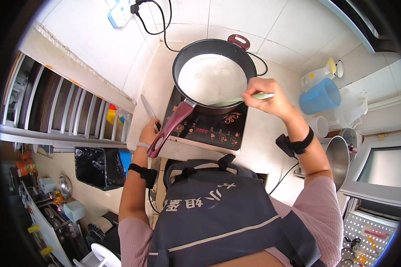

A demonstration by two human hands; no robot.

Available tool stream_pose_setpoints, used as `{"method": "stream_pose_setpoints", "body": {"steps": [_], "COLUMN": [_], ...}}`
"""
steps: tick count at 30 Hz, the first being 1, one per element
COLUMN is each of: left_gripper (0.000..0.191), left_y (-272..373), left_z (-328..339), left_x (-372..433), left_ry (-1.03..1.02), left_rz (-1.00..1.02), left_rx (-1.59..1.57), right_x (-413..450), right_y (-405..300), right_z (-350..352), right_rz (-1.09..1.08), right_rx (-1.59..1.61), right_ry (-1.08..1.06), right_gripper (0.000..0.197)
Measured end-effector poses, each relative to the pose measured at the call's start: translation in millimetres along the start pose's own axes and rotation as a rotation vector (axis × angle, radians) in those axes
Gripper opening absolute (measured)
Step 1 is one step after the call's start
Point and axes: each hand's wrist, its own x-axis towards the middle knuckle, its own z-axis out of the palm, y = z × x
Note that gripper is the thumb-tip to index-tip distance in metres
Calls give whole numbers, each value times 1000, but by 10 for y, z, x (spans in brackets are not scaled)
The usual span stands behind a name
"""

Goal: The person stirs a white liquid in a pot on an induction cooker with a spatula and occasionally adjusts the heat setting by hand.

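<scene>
A dark deep pan (183,66) with a maroon handle stands on a black induction cooktop (207,131), holding white liquid (210,75). My right hand (265,95) is closed around a pale green utensil (262,96) at the pan's right front rim; its far part lies low in the pan and is blurred. My left hand (149,132) rests on the counter left of the pan handle, by the black handle of a knife (147,106) whose blade points away from me. Whether its fingers grip the knife is not plain.
Right of the pan are a blue plastic jug (319,96), a spray bottle (315,76), a clear pitcher (346,108) and a steel pot (337,160). A metal rack (67,103) and a black-lined bin (98,167) stand left. A black cable (163,30) runs behind the pan.
</scene>
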Motion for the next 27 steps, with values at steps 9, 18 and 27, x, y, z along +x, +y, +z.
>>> {"method": "stream_pose_setpoints", "body": {"steps": [9, 18, 27], "left_gripper": [41, 42, 27], "left_y": [-32, -176, 840], "left_z": [7, -77, -807], "left_x": [25, -105, -735], "left_ry": [99, 188, 434], "left_rz": [16, -67, 266], "left_rx": [192, 406, -186], "right_x": [751, 289, 16], "right_y": [433, 244, 85], "right_z": [245, -422, -48], "right_rz": [-232, 145, -52], "right_rx": [-120, -262, -66], "right_ry": [39, 44, 2], "right_gripper": [16, 22, 21]}}
